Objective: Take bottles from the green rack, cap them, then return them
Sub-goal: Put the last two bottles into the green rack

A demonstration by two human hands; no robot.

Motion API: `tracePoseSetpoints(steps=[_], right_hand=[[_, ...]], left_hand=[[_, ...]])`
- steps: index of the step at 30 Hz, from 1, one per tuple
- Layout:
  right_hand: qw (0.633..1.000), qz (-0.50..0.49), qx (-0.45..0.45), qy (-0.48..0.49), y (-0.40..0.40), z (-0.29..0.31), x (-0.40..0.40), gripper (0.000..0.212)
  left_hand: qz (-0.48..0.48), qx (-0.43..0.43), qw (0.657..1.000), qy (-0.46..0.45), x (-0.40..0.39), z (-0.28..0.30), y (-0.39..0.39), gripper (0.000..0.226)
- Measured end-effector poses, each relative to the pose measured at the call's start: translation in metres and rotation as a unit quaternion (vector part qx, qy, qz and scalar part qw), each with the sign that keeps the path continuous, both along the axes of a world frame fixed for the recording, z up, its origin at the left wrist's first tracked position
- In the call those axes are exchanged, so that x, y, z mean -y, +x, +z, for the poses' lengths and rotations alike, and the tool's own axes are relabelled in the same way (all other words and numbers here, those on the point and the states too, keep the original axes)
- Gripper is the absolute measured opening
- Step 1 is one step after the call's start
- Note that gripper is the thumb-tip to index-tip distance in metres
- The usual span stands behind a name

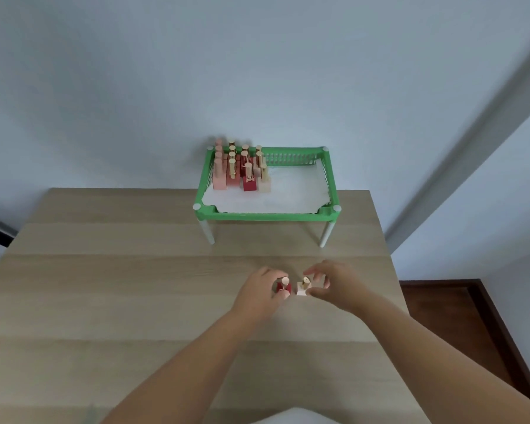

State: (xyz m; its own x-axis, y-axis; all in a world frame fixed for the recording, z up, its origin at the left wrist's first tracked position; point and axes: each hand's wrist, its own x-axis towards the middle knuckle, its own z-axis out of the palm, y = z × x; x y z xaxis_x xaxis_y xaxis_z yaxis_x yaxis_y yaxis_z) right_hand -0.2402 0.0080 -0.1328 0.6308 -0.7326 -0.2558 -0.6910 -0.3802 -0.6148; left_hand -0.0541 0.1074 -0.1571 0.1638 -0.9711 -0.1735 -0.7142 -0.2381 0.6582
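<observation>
A green rack on white legs stands at the table's far edge, lined with white paper. Several capped pink, red and cream bottles fill its back left part. Near the table's middle, my left hand grips a small red bottle with a gold cap, standing on the wood. Right beside it stands a small white bottle with a gold top; my right hand curls around it, thumb and fingertips at its sides. Whether the fingers touch it is unclear.
The light wooden table stretches wide to the left and toward me. Its right edge runs close to my right arm, with dark floor beyond. A pale wall rises behind the rack.
</observation>
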Motion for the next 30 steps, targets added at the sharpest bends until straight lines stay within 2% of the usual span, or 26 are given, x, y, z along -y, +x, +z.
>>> tracePoseSetpoints(steps=[4,9,13,20,24,30], right_hand=[[0.999,-0.031,0.022,0.0,0.01,-0.012,-0.005,0.019],[0.999,-0.031,0.029,-0.023,0.018,-0.006,-0.005,0.015],[0.995,-0.02,0.078,-0.058,0.029,0.029,0.008,0.013],[0.976,-0.029,0.192,-0.101,0.071,0.107,0.05,0.019],[0.977,-0.042,0.182,-0.107,0.098,0.117,0.081,0.02],[0.985,-0.045,0.132,-0.104,0.129,0.102,0.113,0.02]], left_hand=[[0.016,-0.023,1.0,-0.004,0.001,-0.001,0.006,0.021],[0.004,-0.024,0.999,-0.039,0.005,0.006,0.016,0.022],[0.029,-0.06,0.992,-0.106,0.016,0.034,0.031,0.022],[0.082,-0.033,0.975,-0.203,0.058,0.11,0.076,0.011],[0.116,-0.003,0.974,-0.195,0.087,0.124,0.099,0.009],[0.107,0.048,0.982,-0.146,0.117,0.119,0.114,0.014]])
